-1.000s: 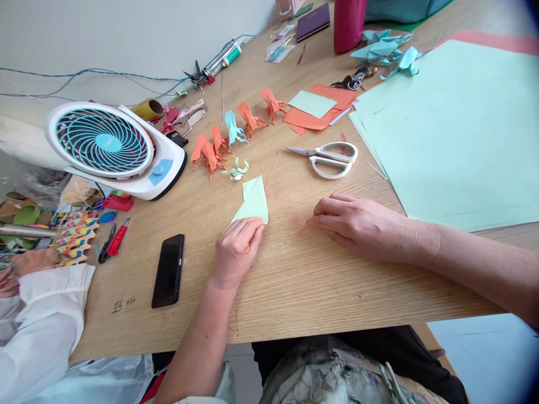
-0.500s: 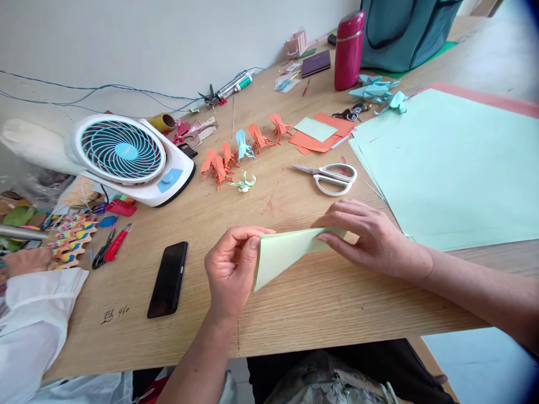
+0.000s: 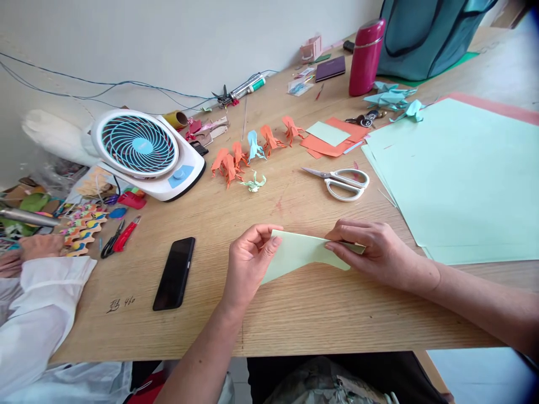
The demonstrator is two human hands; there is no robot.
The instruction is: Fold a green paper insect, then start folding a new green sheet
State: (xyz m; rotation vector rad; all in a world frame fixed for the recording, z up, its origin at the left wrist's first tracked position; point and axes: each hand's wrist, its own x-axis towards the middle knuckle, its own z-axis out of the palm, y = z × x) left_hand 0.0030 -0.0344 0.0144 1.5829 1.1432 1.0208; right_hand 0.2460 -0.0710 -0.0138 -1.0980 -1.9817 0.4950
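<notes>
A folded light green paper (image 3: 301, 252) lies low over the wooden table (image 3: 295, 314), stretched between both hands. My left hand (image 3: 248, 264) pinches its left end between thumb and fingers. My right hand (image 3: 374, 252) pinches the right end, fingertips pressed along the top edge. White-handled scissors (image 3: 343, 182) lie just beyond the hands.
Orange and blue folded paper figures (image 3: 252, 148) stand in a row near a white desk fan (image 3: 145, 151). A black phone (image 3: 174, 273) lies at the left. Large green sheets (image 3: 458, 174) cover the right. Another person's hand and white sleeve (image 3: 37, 280) are at the far left.
The paper was lying flat under my left hand; both hands have picked it up, turned it sideways and now hold it by its ends. My right hand came off the table onto it.
</notes>
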